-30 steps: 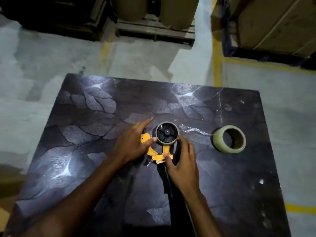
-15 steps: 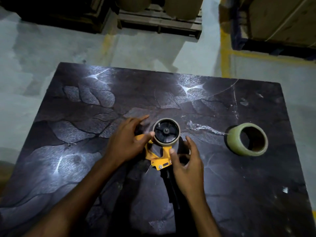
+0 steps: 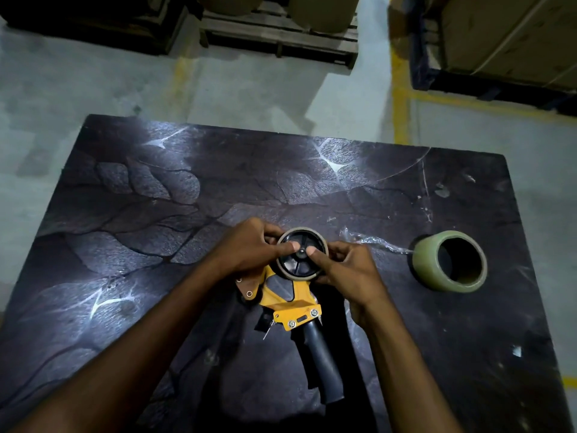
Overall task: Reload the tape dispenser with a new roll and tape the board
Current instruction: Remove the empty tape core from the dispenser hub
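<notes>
A yellow tape dispenser (image 3: 288,300) with a black handle lies on the dark patterned board (image 3: 156,214), handle pointing toward me. On its black spoked hub sits a thin, nearly bare tape core (image 3: 301,254). My left hand (image 3: 249,245) grips the core from the left, thumb on the hub face. My right hand (image 3: 346,267) grips it from the right, thumb also on the hub. A full greenish tape roll (image 3: 449,260) lies on the board to the right, apart from both hands.
A crumpled strip of clear tape (image 3: 371,240) lies between the dispenser and the greenish roll. Beyond the board's far edge are concrete floor, yellow floor lines (image 3: 399,89), a wooden pallet (image 3: 278,32) and cardboard boxes (image 3: 505,35).
Both hands moved up from the dispenser frame onto the core on the hub, with thumbs now pressed on the hub face. The handle is now uncovered.
</notes>
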